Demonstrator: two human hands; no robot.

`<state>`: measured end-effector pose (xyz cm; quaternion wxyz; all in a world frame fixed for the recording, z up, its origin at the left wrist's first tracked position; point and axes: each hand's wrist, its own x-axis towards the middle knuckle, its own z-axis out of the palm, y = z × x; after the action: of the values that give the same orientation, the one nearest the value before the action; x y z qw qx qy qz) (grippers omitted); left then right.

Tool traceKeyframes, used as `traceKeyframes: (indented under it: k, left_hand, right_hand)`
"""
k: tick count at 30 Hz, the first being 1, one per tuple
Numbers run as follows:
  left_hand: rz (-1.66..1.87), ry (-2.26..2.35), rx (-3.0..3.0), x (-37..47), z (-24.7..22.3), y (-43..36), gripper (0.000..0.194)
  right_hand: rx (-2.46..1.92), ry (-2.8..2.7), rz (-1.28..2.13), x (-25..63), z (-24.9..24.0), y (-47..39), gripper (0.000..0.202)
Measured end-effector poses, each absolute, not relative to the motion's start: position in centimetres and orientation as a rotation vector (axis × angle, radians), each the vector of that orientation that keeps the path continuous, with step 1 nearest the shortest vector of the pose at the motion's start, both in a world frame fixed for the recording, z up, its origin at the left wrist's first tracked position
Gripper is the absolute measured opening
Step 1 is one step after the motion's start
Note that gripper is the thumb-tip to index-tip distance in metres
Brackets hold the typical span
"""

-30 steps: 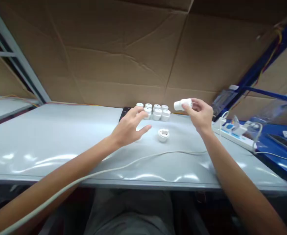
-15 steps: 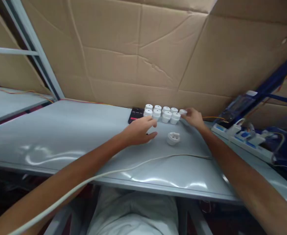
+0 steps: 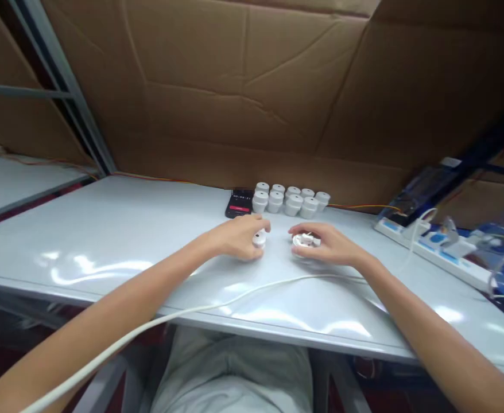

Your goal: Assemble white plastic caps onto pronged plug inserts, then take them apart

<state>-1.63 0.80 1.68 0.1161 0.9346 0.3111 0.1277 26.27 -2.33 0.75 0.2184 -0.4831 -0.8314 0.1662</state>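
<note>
My left hand (image 3: 241,236) curls its fingers round a small white round piece (image 3: 259,239) with a dark spot on its top. Its lower part is hidden by the hand. To the right, my right hand (image 3: 327,244) has thumb and fingers closed about a white round plug adapter (image 3: 304,240), whose uneven face points up. It is at the table surface; whether it is lifted I cannot tell. Behind both hands, several white round pieces (image 3: 294,205) stand close together in two rows, each with a dark mark on top.
A black phone (image 3: 239,203) showing a timer lies left of the rows. A pale cable (image 3: 243,295) crosses the table (image 3: 118,229) in front of my hands. Power strips (image 3: 441,252) with plugs stand at the right. A cardboard wall (image 3: 235,115) rises behind.
My right hand has left the back row's right end, where a white piece now stands, and come to the plug adapter. My left hand now has a white piece between its fingers.
</note>
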Motion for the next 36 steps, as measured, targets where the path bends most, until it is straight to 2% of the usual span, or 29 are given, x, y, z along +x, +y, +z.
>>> traceKeyframes:
  k: [3, 6, 10, 15, 22, 29, 32, 36]
  left_hand:
    - [0.348, 0.909, 2.660, -1.7, 2.1, 0.9, 0.051]
    - [0.513, 0.872, 2.586, -1.5, 2.0, 1.2, 0.058]
    - [0.706, 0.834, 2.608, -0.9, 1.0, 1.5, 0.052]
    - [0.708, 0.821, 2.590, -0.2, -0.7, 1.8, 0.048]
    - [0.927, 0.829, 2.557, 0.6, -0.4, 0.7, 0.036]
    - [0.900, 0.971, 2.556, 2.4, -1.6, -0.4, 0.049]
    - [0.930, 0.938, 2.562, 2.8, -2.1, -0.4, 0.045]
    - [1.019, 0.877, 2.454, 2.8, -1.9, -0.6, 0.040]
  right_hand:
    - [-1.321, -2.249, 0.498, 25.0, 0.0, -2.9, 0.052]
    - [-1.239, -2.221, 0.522, 24.1, -0.5, -3.0, 0.065]
    - [-1.131, -2.159, 0.522, 23.4, -0.9, -3.0, 0.075]
    - [-1.030, -2.204, 0.399, 22.8, -1.3, -3.0, 0.063]
    - [-1.030, -2.238, 0.384, 22.4, -1.1, -2.9, 0.038]
    - [-1.202, -2.189, 0.419, 22.6, -0.8, -2.8, 0.042]
    - [-1.190, -2.174, 0.523, 22.8, -0.5, -2.8, 0.038]
    - [-1.260, -2.095, 0.543, 24.0, -0.4, -2.1, 0.045]
